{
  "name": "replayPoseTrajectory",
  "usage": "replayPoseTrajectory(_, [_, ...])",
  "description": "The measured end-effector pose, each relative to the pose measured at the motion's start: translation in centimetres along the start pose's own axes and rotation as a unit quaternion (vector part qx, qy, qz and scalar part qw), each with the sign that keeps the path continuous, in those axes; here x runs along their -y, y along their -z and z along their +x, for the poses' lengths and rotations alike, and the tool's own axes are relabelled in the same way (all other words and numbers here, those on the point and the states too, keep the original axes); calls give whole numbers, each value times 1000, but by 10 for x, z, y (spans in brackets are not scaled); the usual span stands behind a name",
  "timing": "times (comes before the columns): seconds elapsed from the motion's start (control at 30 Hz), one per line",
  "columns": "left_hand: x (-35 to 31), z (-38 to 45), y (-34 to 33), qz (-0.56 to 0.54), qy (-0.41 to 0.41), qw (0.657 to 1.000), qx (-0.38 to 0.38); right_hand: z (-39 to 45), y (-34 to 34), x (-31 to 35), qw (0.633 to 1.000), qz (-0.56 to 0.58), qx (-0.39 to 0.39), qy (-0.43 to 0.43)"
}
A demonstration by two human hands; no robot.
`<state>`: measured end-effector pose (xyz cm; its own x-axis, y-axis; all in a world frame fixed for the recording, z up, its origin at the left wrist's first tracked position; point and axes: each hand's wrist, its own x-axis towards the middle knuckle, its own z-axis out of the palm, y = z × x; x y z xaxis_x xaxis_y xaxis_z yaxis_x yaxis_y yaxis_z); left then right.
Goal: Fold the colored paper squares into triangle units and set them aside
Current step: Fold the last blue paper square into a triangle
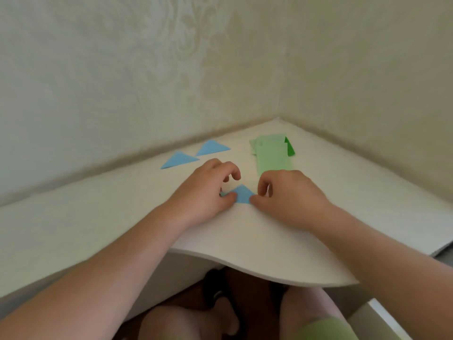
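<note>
A small blue paper triangle (pixel 242 194) lies on the white table (pixel 245 231) between my two hands. My left hand (pixel 208 190) pinches its left corner with thumb and curled fingers. My right hand (pixel 286 195) pinches its right corner, thumb pressed at the lower edge. Two folded blue triangles (pixel 180 160) (pixel 212 147) lie side by side further back on the left. A stack of light green paper squares (pixel 272 153) sits at the back right, with a dark green piece (pixel 290 147) at its right edge.
The table fits into a corner between two pale patterned walls (pixel 147 69). Its curved front edge (pixel 257 265) overhangs my knees. A low white ledge (pixel 382 312) shows at the lower right.
</note>
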<state>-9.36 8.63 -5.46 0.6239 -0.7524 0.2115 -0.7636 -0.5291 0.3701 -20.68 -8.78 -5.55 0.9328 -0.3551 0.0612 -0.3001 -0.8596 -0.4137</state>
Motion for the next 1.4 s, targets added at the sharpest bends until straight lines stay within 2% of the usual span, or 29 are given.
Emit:
replayPoseTrajectory(0.1, [4,-5,-9,95,-100,990,-12,-7,-9,-1,994,-44,-37,91])
replayPoseTrajectory(0.17, [3,-10,-10,130,-117,985,-3,-17,-10,3,984,-100,-21,145])
replayPoseTrajectory(0.3, [-2,-31,-10,185,-128,974,-14,-43,-7,13,974,-183,67,118])
replayPoseTrajectory(0.43, [-7,-46,-12,232,-76,969,34,-55,-6,19,976,-187,80,81])
replayPoseTrajectory(0.57, [0,-50,-2,238,-48,969,47,-55,1,17,974,-200,89,59])
replayPoseTrajectory(0.97, [11,-58,8,246,-40,968,39,-55,8,-10,980,-169,96,52])
replayPoseTrajectory(1.27, [16,-60,3,203,-28,978,41,-51,18,-27,977,-172,99,77])
replayPoseTrajectory(1.4, [17,-54,5,190,-26,981,23,-54,15,-19,968,-197,131,77])
